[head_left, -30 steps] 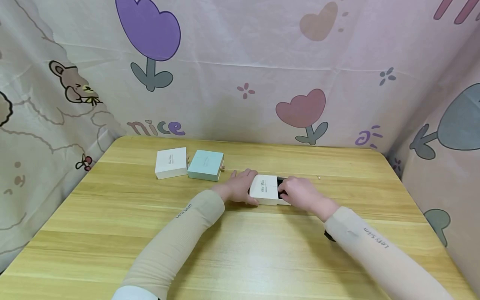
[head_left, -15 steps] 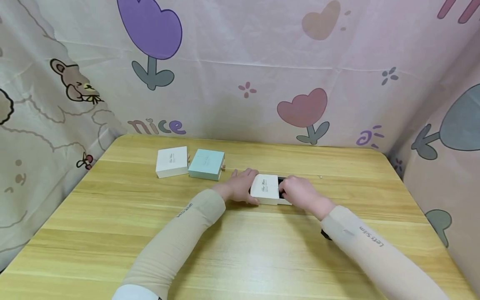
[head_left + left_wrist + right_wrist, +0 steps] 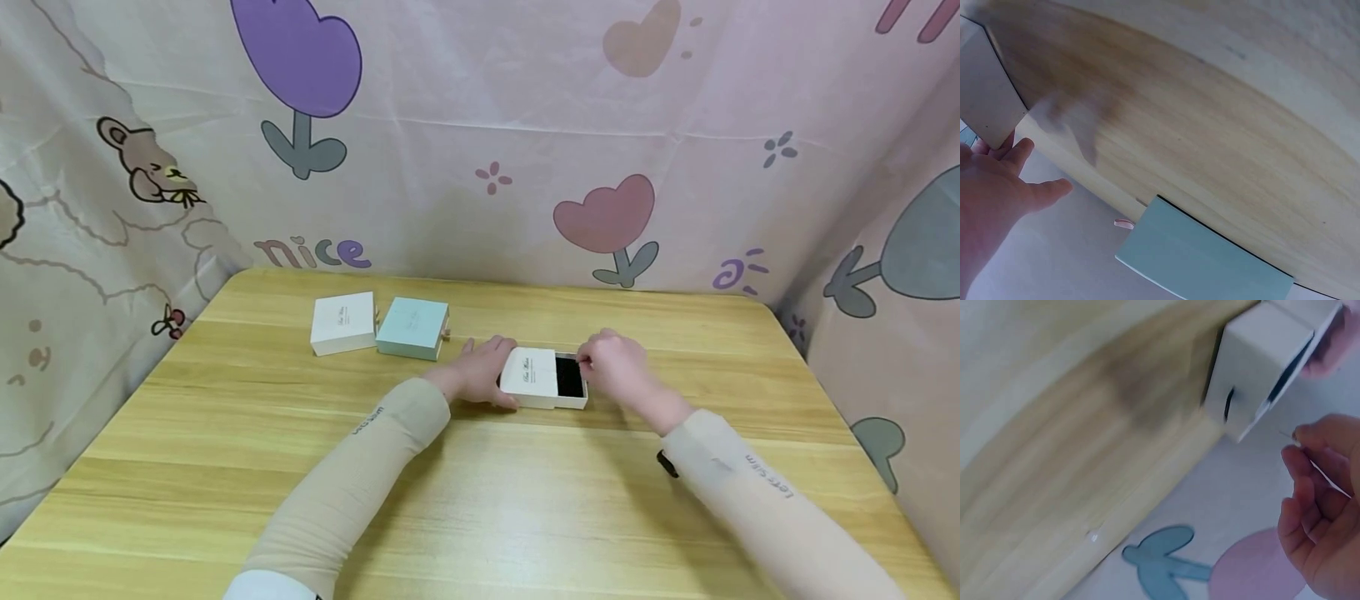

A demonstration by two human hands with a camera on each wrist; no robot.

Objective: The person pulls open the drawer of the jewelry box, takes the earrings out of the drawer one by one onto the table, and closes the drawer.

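Note:
A white drawer-style gift box point(image 3: 530, 372) with dark print lies on the table, its drawer point(image 3: 572, 381) slid partway out to the right, showing a black lining. My left hand point(image 3: 482, 372) holds the left end of the sleeve, thumb at the front side, fingers at the back. Just over the drawer's right end is my right hand point(image 3: 617, 364). In the right wrist view, its thumb and forefinger pinch a tiny thing with a thin, needle-like metal post point(image 3: 1289, 437); the rest of it is hidden by the fingertips. A tiny shiny bead-like piece with a thin wire point(image 3: 1092, 536) lies on the table.
To the left stand a closed pale-blue box point(image 3: 413, 327) with a small pink pull tab and another closed white box point(image 3: 342, 322). The wooden table point(image 3: 480, 517) ends at a printed cloth point(image 3: 450, 150) behind and at both sides.
My right hand has come up out of the open drawer and moved slightly right, baring the black lining. My left hand stays on the box.

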